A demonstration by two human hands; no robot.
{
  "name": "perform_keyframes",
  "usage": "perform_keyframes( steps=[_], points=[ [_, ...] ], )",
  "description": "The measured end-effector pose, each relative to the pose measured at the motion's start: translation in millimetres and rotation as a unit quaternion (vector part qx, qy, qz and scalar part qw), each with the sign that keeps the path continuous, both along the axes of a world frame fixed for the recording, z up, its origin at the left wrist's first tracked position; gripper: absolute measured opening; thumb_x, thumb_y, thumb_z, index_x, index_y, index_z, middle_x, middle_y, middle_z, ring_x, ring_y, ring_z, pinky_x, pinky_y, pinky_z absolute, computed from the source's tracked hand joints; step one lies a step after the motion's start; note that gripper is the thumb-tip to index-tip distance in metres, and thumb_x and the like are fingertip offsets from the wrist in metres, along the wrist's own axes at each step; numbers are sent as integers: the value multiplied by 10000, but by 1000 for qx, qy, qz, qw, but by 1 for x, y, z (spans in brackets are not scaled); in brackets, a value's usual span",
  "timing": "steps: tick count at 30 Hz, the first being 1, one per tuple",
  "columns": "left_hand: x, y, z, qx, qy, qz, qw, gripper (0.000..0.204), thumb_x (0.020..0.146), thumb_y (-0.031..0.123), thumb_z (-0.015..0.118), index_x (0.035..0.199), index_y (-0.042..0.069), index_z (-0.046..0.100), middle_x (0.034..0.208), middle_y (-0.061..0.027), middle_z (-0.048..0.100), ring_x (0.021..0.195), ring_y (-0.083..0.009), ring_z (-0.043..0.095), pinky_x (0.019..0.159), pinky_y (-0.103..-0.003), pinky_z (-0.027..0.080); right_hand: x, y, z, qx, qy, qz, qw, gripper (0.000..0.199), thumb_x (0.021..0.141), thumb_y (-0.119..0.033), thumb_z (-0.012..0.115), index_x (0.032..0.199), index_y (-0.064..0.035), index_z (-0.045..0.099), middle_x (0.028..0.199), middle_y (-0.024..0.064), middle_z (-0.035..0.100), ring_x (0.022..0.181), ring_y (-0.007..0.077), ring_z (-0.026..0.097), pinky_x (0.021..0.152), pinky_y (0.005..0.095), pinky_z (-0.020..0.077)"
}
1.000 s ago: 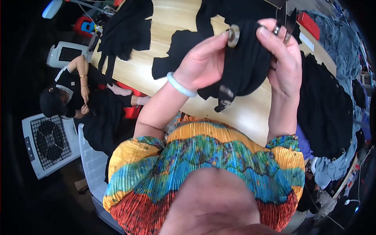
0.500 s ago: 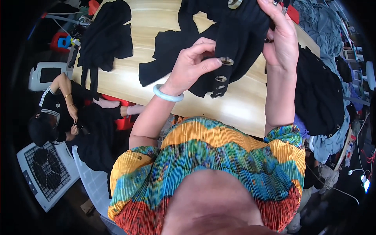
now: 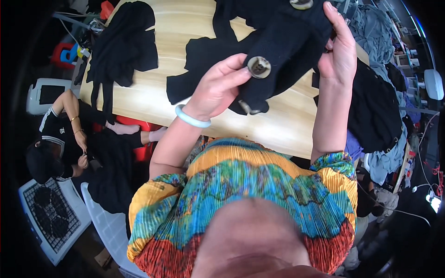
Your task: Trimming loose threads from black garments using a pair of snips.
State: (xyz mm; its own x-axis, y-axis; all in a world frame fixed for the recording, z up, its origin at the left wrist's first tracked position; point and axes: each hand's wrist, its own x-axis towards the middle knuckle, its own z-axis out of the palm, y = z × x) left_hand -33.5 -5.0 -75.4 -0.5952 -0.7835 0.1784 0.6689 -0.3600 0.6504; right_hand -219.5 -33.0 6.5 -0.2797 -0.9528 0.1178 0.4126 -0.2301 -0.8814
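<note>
Currently the left hand [image 3: 218, 88] pinches a limp black cloth garment [image 3: 289, 48] beside its round grey-brown button [image 3: 259, 67], above the pale wooden bench [image 3: 174, 23]; I cannot tell the right hand's [image 3: 340, 51] grip. Should the pinch loosen, slack cloth might twist.

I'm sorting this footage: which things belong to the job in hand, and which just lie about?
In use:
black cloth garment, right hand at its edge
round grey-brown button pinched by left hand
pale wood-grain table

Apparently lying about:
separate black cloth piece, table's left
grey-blue fabric heap, right
square white fan with black grille
</note>
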Motion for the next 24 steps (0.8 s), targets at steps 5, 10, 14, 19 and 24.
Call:
perform_keyframes(
  steps=[5,10,14,19,24],
  points=[
    [10,5,6,95,-8,-47,994,239,813,71,448,1033,-18,482,968,-61,552,882,-109,518,786,-222,403,-10,11,-16,6,46,-43,998,96,774,-137,564,836,-65,579,669,-64,554,408,-26,294,374,128,189],
    [-2,-7,-8,105,-4,-73,992,248,819,98,447,1036,-12,495,971,-66,562,882,-124,531,805,-234,406,-27,6,-37,43,148,-33,987,149,745,-166,606,828,-42,592,662,-32,545,499,14,418,440,157,291],
    [-20,-11,-4,235,16,-64,970,246,810,96,466,1031,-5,506,974,-67,569,902,-149,537,821,-261,414,-31,18,-48,-18,382,-31,924,273,729,-126,579,979,-22,545,857,28,575,791,86,520,716,215,409],
    [-39,-18,-26,260,-31,-33,965,147,812,110,483,935,54,542,889,-22,574,819,-119,547,758,-261,436,-21,37,-75,-88,449,142,878,314,698,-108,632,990,-20,555,968,112,556,876,205,554,756,274,443],
    [-38,-11,-23,198,-65,-65,976,150,820,127,487,937,51,542,903,-25,572,853,-115,540,770,-244,419,-21,43,-79,-90,427,108,893,188,682,-69,648,841,5,582,818,74,567,680,141,531,611,237,423]
  ],
)
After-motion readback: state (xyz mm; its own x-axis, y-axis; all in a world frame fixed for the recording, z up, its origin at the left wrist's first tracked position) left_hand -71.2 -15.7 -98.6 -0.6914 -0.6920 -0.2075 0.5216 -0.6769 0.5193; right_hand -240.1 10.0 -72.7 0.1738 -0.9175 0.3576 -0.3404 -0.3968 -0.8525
